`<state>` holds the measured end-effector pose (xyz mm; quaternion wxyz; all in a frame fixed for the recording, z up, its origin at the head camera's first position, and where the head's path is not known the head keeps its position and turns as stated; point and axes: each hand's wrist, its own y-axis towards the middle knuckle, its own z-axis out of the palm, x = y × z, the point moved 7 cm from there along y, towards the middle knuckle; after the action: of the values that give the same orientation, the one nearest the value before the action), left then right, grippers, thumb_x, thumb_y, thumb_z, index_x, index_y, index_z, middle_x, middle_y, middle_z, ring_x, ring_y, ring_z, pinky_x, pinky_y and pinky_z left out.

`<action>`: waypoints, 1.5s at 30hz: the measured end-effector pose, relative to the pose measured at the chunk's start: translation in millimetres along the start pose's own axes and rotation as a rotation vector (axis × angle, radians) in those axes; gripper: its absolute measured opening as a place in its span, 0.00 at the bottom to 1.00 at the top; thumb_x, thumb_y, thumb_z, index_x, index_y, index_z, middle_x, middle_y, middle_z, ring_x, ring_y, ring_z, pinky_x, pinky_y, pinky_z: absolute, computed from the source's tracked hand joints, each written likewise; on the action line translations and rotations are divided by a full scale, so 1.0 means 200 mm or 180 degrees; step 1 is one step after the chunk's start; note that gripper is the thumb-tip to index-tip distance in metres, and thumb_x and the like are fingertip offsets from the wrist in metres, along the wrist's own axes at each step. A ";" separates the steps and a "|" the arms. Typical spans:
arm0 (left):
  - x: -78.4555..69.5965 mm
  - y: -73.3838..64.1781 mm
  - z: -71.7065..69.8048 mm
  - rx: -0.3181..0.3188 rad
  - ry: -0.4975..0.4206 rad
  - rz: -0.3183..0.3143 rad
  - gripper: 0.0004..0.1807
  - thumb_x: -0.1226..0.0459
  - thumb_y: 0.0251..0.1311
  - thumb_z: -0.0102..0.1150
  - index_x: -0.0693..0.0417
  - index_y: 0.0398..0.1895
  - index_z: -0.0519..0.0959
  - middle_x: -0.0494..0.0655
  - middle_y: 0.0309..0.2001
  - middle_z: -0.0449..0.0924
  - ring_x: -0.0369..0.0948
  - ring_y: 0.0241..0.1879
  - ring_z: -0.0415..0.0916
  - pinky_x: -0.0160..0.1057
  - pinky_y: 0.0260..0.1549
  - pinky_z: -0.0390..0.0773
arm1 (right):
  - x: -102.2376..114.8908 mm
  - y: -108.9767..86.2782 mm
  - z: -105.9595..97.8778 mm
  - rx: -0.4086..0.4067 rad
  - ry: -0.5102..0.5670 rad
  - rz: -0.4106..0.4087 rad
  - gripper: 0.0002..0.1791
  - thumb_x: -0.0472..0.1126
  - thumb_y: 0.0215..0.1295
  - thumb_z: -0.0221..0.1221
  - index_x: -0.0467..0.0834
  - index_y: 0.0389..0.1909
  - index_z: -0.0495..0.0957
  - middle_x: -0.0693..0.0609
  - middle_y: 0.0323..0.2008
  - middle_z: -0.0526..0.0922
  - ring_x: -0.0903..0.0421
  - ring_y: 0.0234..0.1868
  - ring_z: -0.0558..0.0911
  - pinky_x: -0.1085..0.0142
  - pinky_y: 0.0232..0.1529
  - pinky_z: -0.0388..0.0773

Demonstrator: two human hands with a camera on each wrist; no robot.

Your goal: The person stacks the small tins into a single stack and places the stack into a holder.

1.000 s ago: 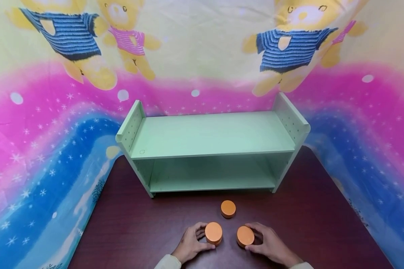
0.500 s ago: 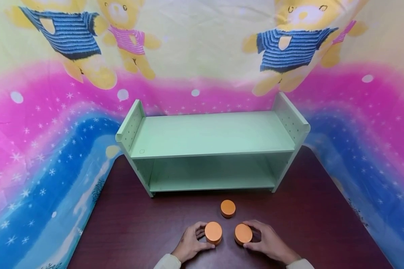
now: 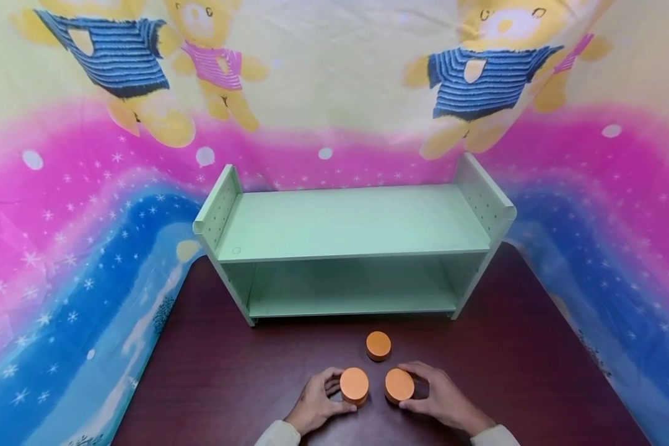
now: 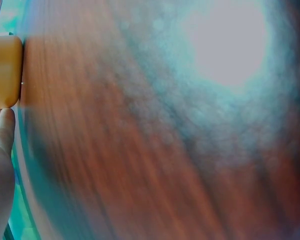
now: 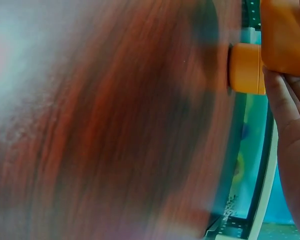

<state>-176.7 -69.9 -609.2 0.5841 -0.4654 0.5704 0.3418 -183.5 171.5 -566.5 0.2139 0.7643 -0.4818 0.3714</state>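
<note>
Near the front of the table [image 3: 212, 378], the left orange container [image 3: 354, 383] sits in the grip of the left hand [image 3: 319, 401], thumb bent to its near side and fingers round its far side, while the right orange container [image 3: 399, 384], just beside it, is gripped the same way by the right hand [image 3: 441, 397]. Both forearms reach in from the near edge, angled toward each other, the pale sleeves [image 3: 279, 433] ending at the wrists. Beyond them a third orange container [image 3: 378, 345] stands untouched before the green shelf [image 3: 345, 223].
</note>
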 end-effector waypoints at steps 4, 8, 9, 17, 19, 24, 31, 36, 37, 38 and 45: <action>0.00 0.00 0.00 0.0015 -0.0030 -0.0009 0.30 0.68 0.43 0.81 0.62 0.52 0.78 0.56 0.54 0.81 0.54 0.56 0.78 0.41 0.52 0.82 | 0.02 0.00 -0.01 -0.0070 -0.0096 -0.0079 0.41 0.63 0.53 0.71 0.40 0.61 0.77 0.57 0.55 0.80 0.52 0.56 0.80 0.56 0.55 0.80; 0.00 0.00 0.00 0.0001 -0.0014 -0.0016 0.31 0.68 0.43 0.81 0.62 0.52 0.78 0.55 0.54 0.81 0.54 0.56 0.79 0.40 0.52 0.82 | 0.04 0.01 -0.01 -0.0120 -0.0138 -0.0102 0.41 0.64 0.53 0.70 0.41 0.61 0.77 0.59 0.54 0.80 0.53 0.55 0.80 0.55 0.55 0.80; 0.00 0.00 0.00 -0.0007 -0.0011 -0.0020 0.31 0.69 0.43 0.81 0.62 0.52 0.78 0.55 0.53 0.81 0.54 0.56 0.79 0.40 0.52 0.82 | 0.04 0.01 -0.02 -0.0124 -0.0143 -0.0095 0.41 0.64 0.53 0.70 0.41 0.61 0.78 0.59 0.54 0.80 0.53 0.55 0.80 0.55 0.55 0.80; 0.00 0.00 0.00 -0.0022 -0.0019 0.0016 0.31 0.71 0.42 0.80 0.64 0.53 0.77 0.57 0.54 0.81 0.53 0.55 0.79 0.42 0.52 0.82 | 0.08 0.02 -0.03 -0.0218 -0.0174 -0.0144 0.40 0.64 0.53 0.71 0.42 0.60 0.78 0.61 0.53 0.80 0.56 0.54 0.80 0.56 0.55 0.80; 0.00 0.00 0.00 -0.0020 0.0002 0.0033 0.31 0.70 0.42 0.81 0.63 0.53 0.77 0.57 0.54 0.81 0.53 0.55 0.79 0.41 0.52 0.82 | 0.08 0.02 -0.03 -0.0240 -0.0158 -0.0152 0.39 0.63 0.53 0.71 0.43 0.60 0.78 0.62 0.52 0.80 0.58 0.54 0.79 0.57 0.55 0.80; 0.00 0.00 0.00 -0.0010 0.0060 0.0053 0.31 0.68 0.43 0.81 0.62 0.53 0.78 0.57 0.54 0.81 0.54 0.55 0.79 0.40 0.52 0.82 | 0.10 0.04 -0.03 -0.0233 -0.0104 -0.0173 0.38 0.62 0.55 0.71 0.42 0.61 0.78 0.61 0.53 0.80 0.57 0.55 0.79 0.58 0.55 0.81; 0.00 0.00 0.00 -0.0016 0.0016 0.0015 0.31 0.69 0.42 0.81 0.63 0.53 0.78 0.57 0.54 0.81 0.54 0.56 0.79 0.40 0.52 0.82 | 0.12 0.05 -0.03 -0.0246 -0.0029 -0.0281 0.37 0.59 0.55 0.72 0.43 0.61 0.77 0.61 0.54 0.79 0.58 0.55 0.79 0.61 0.55 0.81; 0.01 0.00 0.00 -0.0028 0.0006 -0.0013 0.31 0.69 0.43 0.81 0.62 0.53 0.78 0.57 0.54 0.81 0.54 0.56 0.79 0.40 0.52 0.82 | 0.15 0.06 -0.03 -0.0274 0.0074 -0.0405 0.35 0.57 0.56 0.72 0.44 0.61 0.77 0.60 0.54 0.79 0.59 0.55 0.79 0.62 0.54 0.81; 0.01 0.00 0.00 -0.0031 0.0009 -0.0017 0.31 0.69 0.43 0.81 0.62 0.53 0.78 0.57 0.54 0.81 0.54 0.56 0.79 0.41 0.52 0.82 | 0.15 0.06 -0.03 -0.0279 0.0093 -0.0430 0.35 0.57 0.57 0.72 0.43 0.61 0.77 0.60 0.54 0.79 0.59 0.55 0.79 0.61 0.54 0.82; 0.01 0.00 0.00 -0.0035 0.0011 -0.0020 0.31 0.69 0.43 0.81 0.62 0.53 0.78 0.57 0.54 0.81 0.54 0.56 0.79 0.41 0.52 0.82 | 0.16 0.06 -0.03 -0.0287 0.0103 -0.0456 0.35 0.56 0.57 0.72 0.43 0.61 0.77 0.60 0.54 0.79 0.59 0.55 0.79 0.61 0.54 0.82; 0.01 0.00 -0.01 -0.0051 0.0062 -0.0002 0.31 0.69 0.42 0.81 0.62 0.52 0.78 0.58 0.54 0.81 0.54 0.55 0.79 0.41 0.52 0.82 | 0.18 0.08 -0.02 -0.0268 0.0175 -0.0533 0.36 0.54 0.56 0.73 0.38 0.61 0.76 0.57 0.55 0.79 0.58 0.56 0.79 0.55 0.54 0.82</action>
<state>-177.8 -71.1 -611.4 0.5749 -0.4736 0.5731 0.3416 -190.1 145.7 -536.5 0.2892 0.7818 -0.4253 0.3526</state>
